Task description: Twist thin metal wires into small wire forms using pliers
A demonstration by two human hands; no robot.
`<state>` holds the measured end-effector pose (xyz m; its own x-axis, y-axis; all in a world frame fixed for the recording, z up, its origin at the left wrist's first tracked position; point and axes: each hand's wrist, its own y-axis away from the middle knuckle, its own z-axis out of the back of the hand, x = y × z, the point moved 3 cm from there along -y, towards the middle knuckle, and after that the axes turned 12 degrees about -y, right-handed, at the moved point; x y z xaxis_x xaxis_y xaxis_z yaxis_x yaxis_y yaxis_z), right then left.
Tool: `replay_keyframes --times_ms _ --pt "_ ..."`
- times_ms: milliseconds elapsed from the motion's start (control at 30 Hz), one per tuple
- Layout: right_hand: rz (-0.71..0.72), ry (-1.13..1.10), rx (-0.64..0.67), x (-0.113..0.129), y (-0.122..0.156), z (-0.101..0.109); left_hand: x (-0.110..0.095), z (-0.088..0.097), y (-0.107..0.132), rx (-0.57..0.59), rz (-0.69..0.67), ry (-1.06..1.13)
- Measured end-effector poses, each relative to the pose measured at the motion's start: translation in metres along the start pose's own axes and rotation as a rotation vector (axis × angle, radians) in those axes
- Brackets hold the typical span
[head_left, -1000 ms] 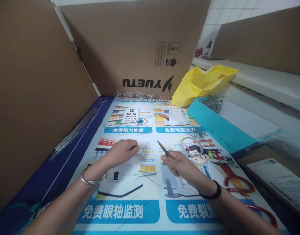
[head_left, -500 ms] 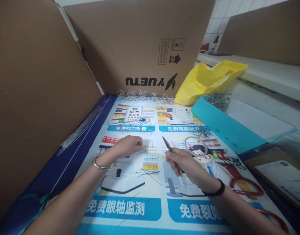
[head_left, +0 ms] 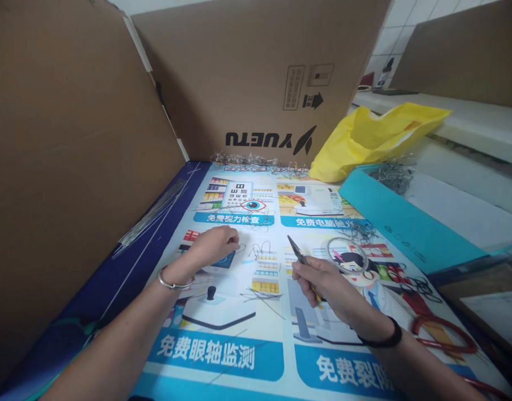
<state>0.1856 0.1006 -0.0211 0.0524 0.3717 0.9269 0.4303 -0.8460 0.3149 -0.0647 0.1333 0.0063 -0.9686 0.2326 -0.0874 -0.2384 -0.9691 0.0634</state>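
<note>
My left hand [head_left: 216, 245] is closed, its thumb and fingers curled together above the printed mat. A faint thin curve shows at its fingertips; whether they grip it, I cannot tell. Just right of them lie small bent wires [head_left: 262, 249] on the mat. My right hand [head_left: 318, 275] is wrapped round needle-nose pliers [head_left: 296, 248], whose slim jaws point up and left, apart from the wires. Most of their handles are hidden in my palm. Several straight wire pieces [head_left: 262, 296] lie crossed on the mat between my hands.
Cardboard walls [head_left: 256, 72] stand at the back and left. Long wires [head_left: 153, 214] lie along the left edge. A yellow bag [head_left: 372, 139], a blue box [head_left: 406, 220] with tangled wire, a ring-shaped coil [head_left: 347, 255] and red handles [head_left: 443, 334] are on the right.
The view has shifted, so the scene sits farther right. My left hand has drawn slightly left from the bent wires, and more of them show. My right hand still holds the pliers.
</note>
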Motion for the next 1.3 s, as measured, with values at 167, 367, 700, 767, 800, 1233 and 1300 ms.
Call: replay_keyframes --times_ms 167,367,700,767,800,1233,1300 --pt "0.001 0.02 -0.016 -0.001 0.0 0.001 -0.011 -0.006 0.0 -0.026 0.019 -0.082" --pt "-0.002 0.009 -0.006 -0.001 0.0 0.0 -0.016 -0.011 0.001 -0.014 0.013 -0.139" --pt "-0.004 0.079 -0.005 0.0 0.0 -0.001 -0.017 0.003 0.003 -0.085 0.071 0.102" --pt "-0.013 0.115 -0.002 0.001 0.001 -0.004 -0.02 0.005 0.003 -0.147 0.064 0.328" --pt "-0.017 0.136 0.002 0.002 0.002 -0.006 -0.023 0.005 0.003 -0.166 0.067 0.445" --pt "0.233 0.4 -0.143 0.007 0.012 -0.037 -0.082 -0.008 0.027 -0.209 0.24 1.009" --pt "0.25 0.417 -0.167 0.006 0.012 -0.039 -0.086 -0.009 0.029 -0.214 0.249 0.933"
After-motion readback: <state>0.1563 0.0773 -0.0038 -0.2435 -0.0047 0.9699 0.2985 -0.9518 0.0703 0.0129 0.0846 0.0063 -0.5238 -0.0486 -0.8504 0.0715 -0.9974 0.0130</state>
